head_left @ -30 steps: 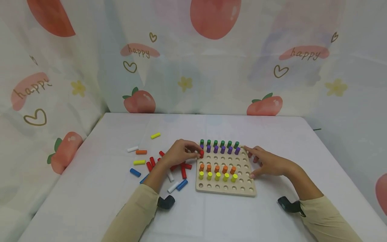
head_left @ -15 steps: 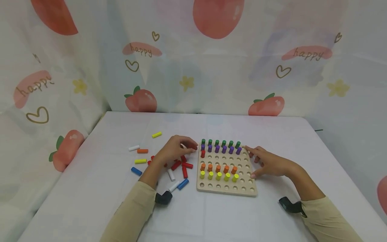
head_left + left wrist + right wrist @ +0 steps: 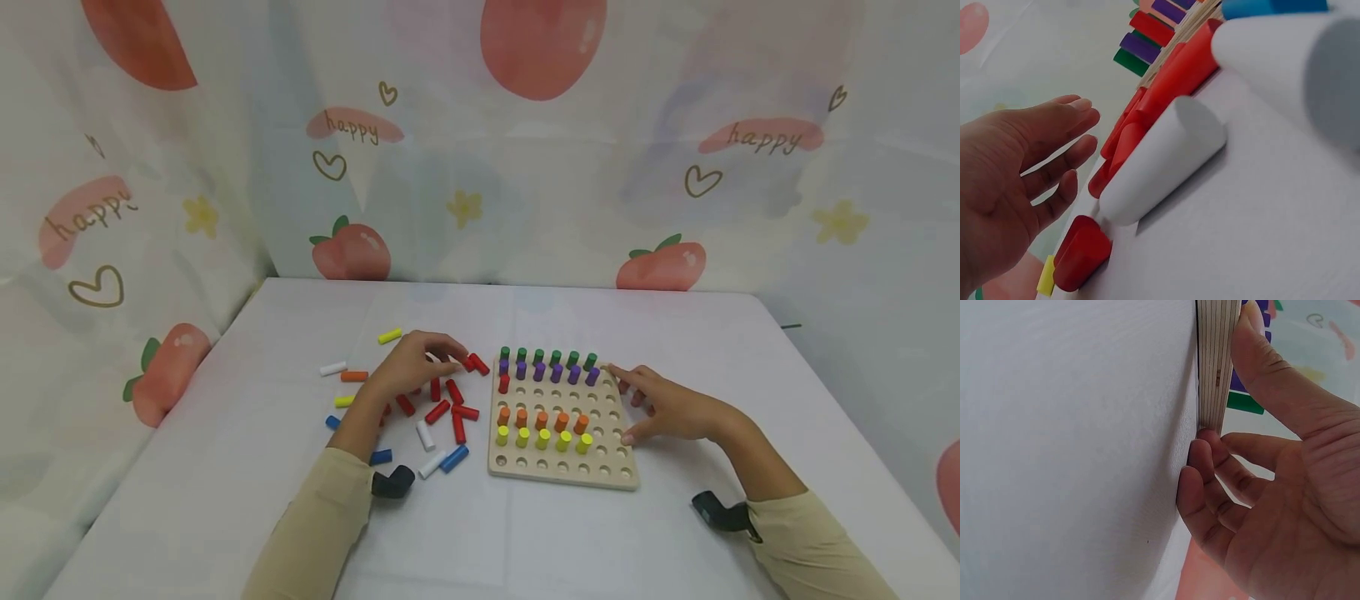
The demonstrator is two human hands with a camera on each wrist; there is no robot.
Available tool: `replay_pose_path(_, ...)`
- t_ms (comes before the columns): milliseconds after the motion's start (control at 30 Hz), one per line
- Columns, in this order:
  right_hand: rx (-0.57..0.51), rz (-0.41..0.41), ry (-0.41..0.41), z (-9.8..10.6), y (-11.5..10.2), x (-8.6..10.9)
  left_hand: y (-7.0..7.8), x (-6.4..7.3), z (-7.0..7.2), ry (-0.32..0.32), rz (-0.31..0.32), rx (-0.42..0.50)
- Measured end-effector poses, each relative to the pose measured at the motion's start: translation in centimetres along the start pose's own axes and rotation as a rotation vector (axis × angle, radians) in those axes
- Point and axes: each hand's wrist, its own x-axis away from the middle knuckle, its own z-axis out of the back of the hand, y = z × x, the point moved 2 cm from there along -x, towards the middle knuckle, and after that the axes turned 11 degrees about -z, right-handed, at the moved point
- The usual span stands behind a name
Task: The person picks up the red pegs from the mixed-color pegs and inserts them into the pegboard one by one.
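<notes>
A wooden pegboard [image 3: 555,478] holds upright rows of green pegs [image 3: 556,357], purple pegs [image 3: 557,373], orange pegs [image 3: 542,418] and yellow pegs [image 3: 543,439]. One red peg [image 3: 504,384] stands at the left end of the row below the purple ones. Left of the board, my left hand [image 3: 417,361] reaches over scattered pegs, its fingertips right by two red pegs [image 3: 478,364]; in the left wrist view the hand [image 3: 1016,169] has relaxed fingers with nothing between them. My right hand [image 3: 671,404] rests along the board's right edge, thumb and index finger spread apart on it.
Loose red pegs [image 3: 437,412], white pegs [image 3: 425,435], blue pegs [image 3: 454,458], an orange peg [image 3: 354,377] and a yellow peg [image 3: 390,336] lie on the white table [image 3: 570,550]. A printed cloth [image 3: 540,183] hangs behind the table.
My left hand has set the red peg upright in the board, let go and moved left to the loose red pegs. My right hand has stayed at the board's edge.
</notes>
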Motion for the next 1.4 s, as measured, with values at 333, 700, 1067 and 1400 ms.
replay_pose_path(333,0.022,-0.008,0.006,0.0,0.1,-0.1,-0.5,0.7,1.5,-0.055,0.03,0.016)
replay_pose_path(700,0.01,-0.005,0.006,0.1,0.0,-0.1,-2.7,2.1,4.0,-0.032,0.087,0.074)
replay_pose_path(1067,0.007,-0.002,-0.007,0.1,0.1,-0.2,-3.8,3.2,5.9,-0.093,0.117,0.122)
replay_pose_path(1400,0.028,-0.002,-0.006,0.1,0.0,-0.2,-5.1,4.4,7.1,-0.133,0.102,0.123)
